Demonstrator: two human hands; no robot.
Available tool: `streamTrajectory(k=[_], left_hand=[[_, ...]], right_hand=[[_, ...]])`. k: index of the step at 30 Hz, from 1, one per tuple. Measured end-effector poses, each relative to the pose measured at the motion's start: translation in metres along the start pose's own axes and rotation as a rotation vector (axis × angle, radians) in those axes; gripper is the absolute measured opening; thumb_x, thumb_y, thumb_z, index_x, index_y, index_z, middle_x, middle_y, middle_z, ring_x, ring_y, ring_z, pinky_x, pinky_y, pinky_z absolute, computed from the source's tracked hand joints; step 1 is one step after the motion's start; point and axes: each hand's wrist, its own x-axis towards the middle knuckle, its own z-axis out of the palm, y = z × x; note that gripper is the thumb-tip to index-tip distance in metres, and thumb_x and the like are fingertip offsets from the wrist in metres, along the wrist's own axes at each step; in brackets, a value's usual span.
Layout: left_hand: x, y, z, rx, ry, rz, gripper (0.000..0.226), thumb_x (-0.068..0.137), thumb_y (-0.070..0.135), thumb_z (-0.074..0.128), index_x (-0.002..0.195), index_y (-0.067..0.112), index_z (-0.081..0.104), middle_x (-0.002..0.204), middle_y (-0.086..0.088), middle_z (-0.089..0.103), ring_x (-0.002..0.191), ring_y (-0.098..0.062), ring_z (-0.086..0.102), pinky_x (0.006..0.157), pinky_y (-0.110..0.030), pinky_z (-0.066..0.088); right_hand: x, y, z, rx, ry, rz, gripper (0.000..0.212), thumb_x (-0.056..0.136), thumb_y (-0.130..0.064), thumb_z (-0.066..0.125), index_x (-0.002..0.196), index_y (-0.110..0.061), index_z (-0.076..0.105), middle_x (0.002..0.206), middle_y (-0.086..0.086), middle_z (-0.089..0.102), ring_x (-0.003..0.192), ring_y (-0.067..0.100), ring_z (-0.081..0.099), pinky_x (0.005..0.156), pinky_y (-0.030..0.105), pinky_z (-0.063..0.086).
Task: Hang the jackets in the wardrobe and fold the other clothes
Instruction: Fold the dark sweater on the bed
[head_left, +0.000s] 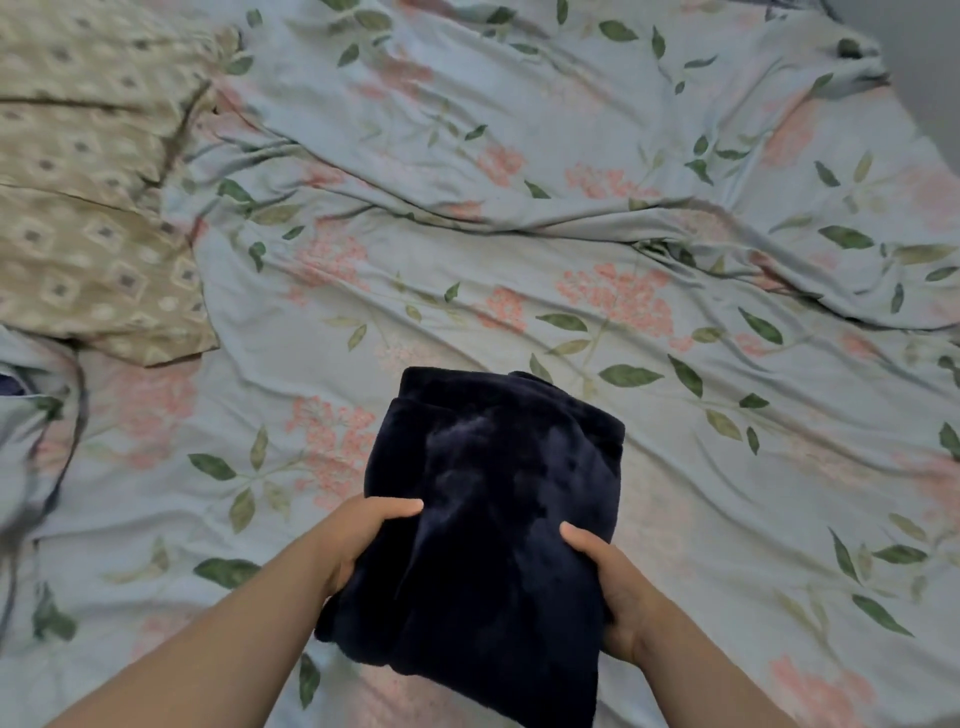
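A dark navy, plush garment (488, 514) is folded into a thick rectangular bundle, held over the bed at the lower middle of the view. My left hand (358, 535) grips its left edge, thumb lying on top of the fabric. My right hand (613, 587) grips the right edge, thumb on top as well. The fingers of both hands are hidden under the bundle. A beige patterned garment (88, 208) lies spread out at the upper left of the bed.
The bed is covered by a rumpled pale blue sheet (597, 249) printed with green leaves and pink flowers. A bit of dark blue cloth (11, 385) peeks out at the left edge. A grey wall (930, 62) shows at the top right.
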Motion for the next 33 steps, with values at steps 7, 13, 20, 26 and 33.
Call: streamTrajectory(k=[7, 13, 20, 26, 33], left_hand=[[-0.011, -0.045, -0.017, -0.141, -0.052, -0.133, 0.037, 0.075, 0.028, 0.077, 0.102, 0.003, 0.077, 0.11, -0.026, 0.07, 0.094, -0.043, 0.07, 0.08, -0.05, 0.057], [-0.063, -0.047, -0.036, -0.359, -0.12, -0.074, 0.036, 0.076, 0.023, 0.077, 0.105, 0.002, 0.076, 0.115, -0.028, 0.068, 0.095, -0.043, 0.07, 0.078, -0.047, 0.058], [-0.174, -0.041, -0.082, -0.673, -0.075, 0.156, 0.041, 0.073, 0.019, 0.071, 0.108, -0.003, 0.073, 0.114, -0.031, 0.067, 0.092, -0.043, 0.07, 0.068, -0.043, 0.059], [-0.273, -0.046, -0.133, -0.803, 0.143, 0.486, 0.054, 0.068, 0.018, 0.075, 0.122, 0.015, 0.067, 0.115, -0.02, 0.07, 0.097, -0.041, 0.07, 0.075, -0.045, 0.057], [-0.403, -0.08, -0.148, -0.941, 0.458, 0.784, 0.061, 0.066, 0.022, 0.074, 0.125, 0.023, 0.063, 0.119, -0.015, 0.07, 0.104, -0.041, 0.067, 0.091, -0.053, 0.051]], right_hand=[[0.001, 0.033, 0.016, 0.019, -0.026, 0.15, 0.056, 0.07, -0.041, 0.084, 0.112, -0.005, 0.075, 0.122, 0.02, 0.068, 0.109, 0.036, 0.068, 0.082, 0.045, 0.058], [-0.033, 0.018, 0.044, -0.026, -0.058, 0.096, 0.058, 0.069, -0.037, 0.079, 0.113, 0.0, 0.074, 0.112, 0.024, 0.071, 0.094, 0.036, 0.07, 0.088, 0.044, 0.055], [-0.122, -0.018, 0.14, -0.163, -0.221, 0.019, 0.053, 0.071, -0.024, 0.073, 0.115, 0.006, 0.07, 0.109, 0.027, 0.07, 0.09, 0.038, 0.071, 0.079, 0.042, 0.054], [-0.189, -0.017, 0.246, -0.259, -0.397, -0.009, 0.074, 0.047, -0.022, 0.093, 0.113, 0.004, 0.072, 0.11, 0.026, 0.07, 0.093, 0.037, 0.072, 0.072, 0.041, 0.059], [-0.273, -0.004, 0.329, -0.434, -0.625, -0.11, 0.046, 0.084, -0.032, 0.063, 0.121, -0.006, 0.071, 0.125, 0.021, 0.067, 0.109, 0.038, 0.068, 0.081, 0.043, 0.057]])
